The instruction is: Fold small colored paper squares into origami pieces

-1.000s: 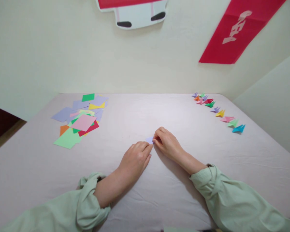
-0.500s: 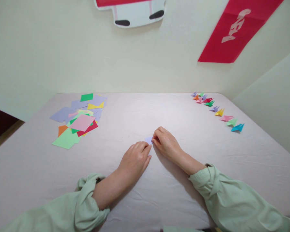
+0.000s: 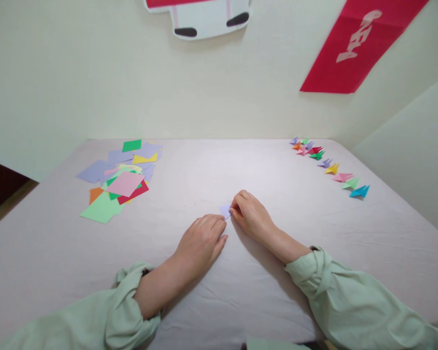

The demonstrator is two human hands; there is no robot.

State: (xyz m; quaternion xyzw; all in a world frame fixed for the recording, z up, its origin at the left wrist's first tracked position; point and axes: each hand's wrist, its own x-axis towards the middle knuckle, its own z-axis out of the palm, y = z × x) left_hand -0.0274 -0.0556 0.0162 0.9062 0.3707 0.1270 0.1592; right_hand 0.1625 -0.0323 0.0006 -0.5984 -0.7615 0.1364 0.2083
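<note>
A small piece of lavender paper lies on the cloth-covered table in front of me, partly hidden by my fingers. My right hand is closed in a pinch at the paper's right side. At the lower edge of the paper, my left hand rests with its fingertips touching or very near it. Its fingers are stretched out over the cloth, and the thumb sits apart from them. Whatever folds the paper has are too small to make out.
To the left, a loose pile of coloured paper sheets is spread on the tablecloth. Several folded paper figures stand in a row along the right side. A pale wall with a red banner rises behind the table.
My left hand has drawn back slightly to the left, and a little more of the lavender paper shows. The right hand keeps its pinch in nearly the same place.
</note>
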